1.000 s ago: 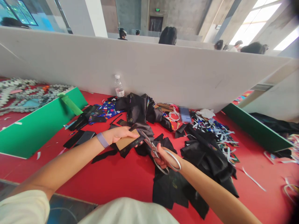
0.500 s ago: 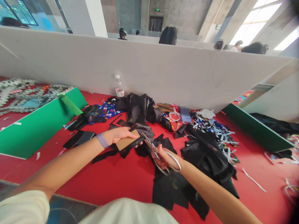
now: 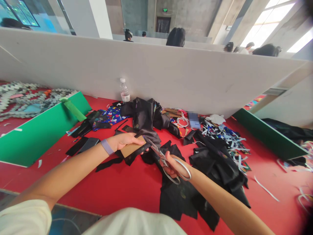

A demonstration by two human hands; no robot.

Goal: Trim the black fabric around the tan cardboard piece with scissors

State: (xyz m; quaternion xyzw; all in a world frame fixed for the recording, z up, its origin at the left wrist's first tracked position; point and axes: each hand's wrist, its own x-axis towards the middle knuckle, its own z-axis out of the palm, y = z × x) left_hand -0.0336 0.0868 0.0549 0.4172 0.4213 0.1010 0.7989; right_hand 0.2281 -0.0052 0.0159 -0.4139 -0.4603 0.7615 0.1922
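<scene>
My left hand (image 3: 124,140) pinches a brown cardboard piece (image 3: 131,148) together with a strip of black fabric (image 3: 137,153) over the red table. A lilac band sits on that wrist. My right hand (image 3: 172,164) grips the handles of metal scissors (image 3: 161,156), fingers through the loops. The blades point up and left and meet the fabric at the cardboard's right edge. Black fabric scraps (image 3: 181,195) lie under and around both hands.
A grey partition wall (image 3: 156,71) runs across the back, with a water bottle (image 3: 125,90) against it. Green boards (image 3: 41,130) stand left and right (image 3: 266,133). Black and printed cloth, white strips (image 3: 230,137) and dark flat pieces (image 3: 84,145) litter the red table (image 3: 122,186). People's heads show behind the wall.
The scissors and my right hand have shifted very slightly to the right and down. My left hand keeps its hold on the cardboard and fabric.
</scene>
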